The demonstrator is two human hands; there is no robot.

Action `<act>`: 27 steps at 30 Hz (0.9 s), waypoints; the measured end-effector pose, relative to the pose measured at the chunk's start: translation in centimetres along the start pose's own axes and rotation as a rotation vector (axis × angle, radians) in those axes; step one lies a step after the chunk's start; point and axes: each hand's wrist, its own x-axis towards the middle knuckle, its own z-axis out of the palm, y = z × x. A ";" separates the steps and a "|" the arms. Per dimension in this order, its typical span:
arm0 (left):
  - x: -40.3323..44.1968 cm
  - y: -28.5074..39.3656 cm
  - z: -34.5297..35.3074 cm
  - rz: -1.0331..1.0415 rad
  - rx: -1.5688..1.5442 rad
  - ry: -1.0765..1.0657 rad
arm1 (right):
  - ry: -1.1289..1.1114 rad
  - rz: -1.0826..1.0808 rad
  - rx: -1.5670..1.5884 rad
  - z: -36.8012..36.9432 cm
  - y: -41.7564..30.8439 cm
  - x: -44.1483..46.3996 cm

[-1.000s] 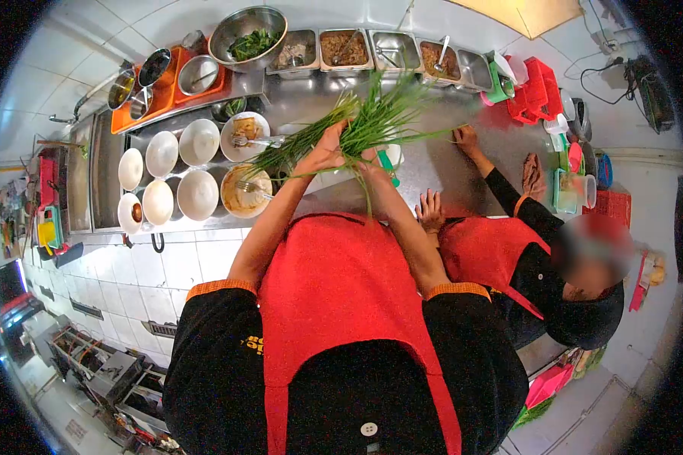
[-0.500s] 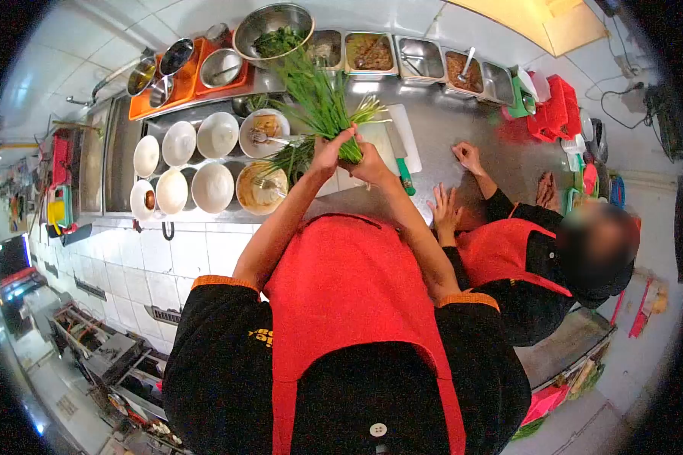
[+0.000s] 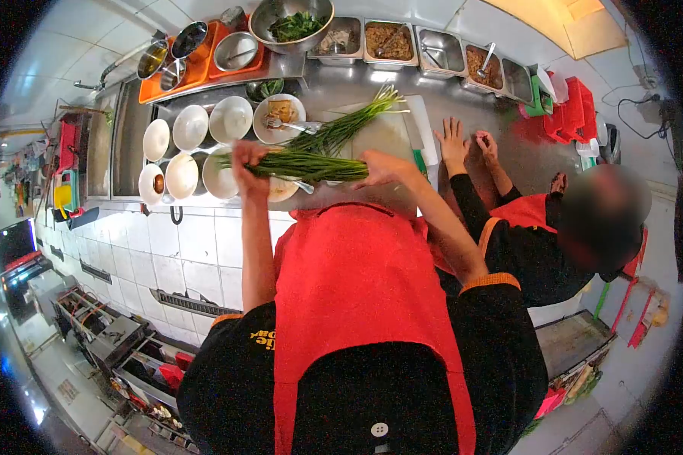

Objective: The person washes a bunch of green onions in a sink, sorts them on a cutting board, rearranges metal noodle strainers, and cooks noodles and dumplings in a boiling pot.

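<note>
A bunch of long green chives [image 3: 315,164] is stretched sideways between my hands, above the near edge of the counter. My left hand [image 3: 249,167] is closed around its left part, over the bowls. At the other end, my right hand [image 3: 381,167] grips the stalks. Behind it, a second bunch of chives [image 3: 349,125] lies slantwise, its pale ends on the white cutting board [image 3: 383,139]. A knife's green handle [image 3: 420,161] shows to the right of my right hand, partly hidden by my forearm.
Several white bowls [image 3: 191,127] stand at the left, one holding a fork and food. Metal trays [image 3: 389,42] and a steel bowl of greens [image 3: 292,26] line the back. A co-worker's hands [image 3: 453,144] rest at the right, near red baskets [image 3: 573,114].
The chives have gone from upright to sideways, and one bunch now lies on the board. My left hand has moved left, away from my right hand. The co-worker's hands have shifted farther back.
</note>
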 end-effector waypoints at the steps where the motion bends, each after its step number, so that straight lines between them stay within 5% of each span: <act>1: -0.3 1.6 1.8 0.132 0.068 0.074 | -0.001 0.004 0.007 0.1 1.4 -0.1; 3: 0.1 4.5 -0.4 0.243 0.255 0.082 | 0.047 0.193 -0.381 -0.1 4.1 -0.4; 6: -0.4 5.2 1.5 0.380 0.504 0.064 | 0.183 0.188 -0.565 -0.7 7.3 0.2; 8: 0.0 1.0 5.1 0.408 1.247 0.083 | 0.219 0.155 -0.654 0.4 11.8 1.7; 12: 1.5 -9.8 6.0 0.224 1.600 -0.479 | 0.250 0.171 -0.622 0.4 10.3 1.5; 14: 2.8 -16.0 2.9 0.367 1.789 -0.823 | 0.283 0.214 -0.611 1.0 9.2 0.4; 17: 1.2 -21.2 1.4 0.356 2.140 -0.870 | 0.515 0.082 -0.588 2.6 9.8 -2.1; 22: 0.4 -23.4 -1.6 0.306 2.213 -0.867 | 0.902 0.150 -0.181 2.6 8.9 -6.5; 27: 0.0 -23.7 -2.1 0.280 2.146 -0.843 | 0.984 0.184 -0.100 -0.3 13.0 -7.3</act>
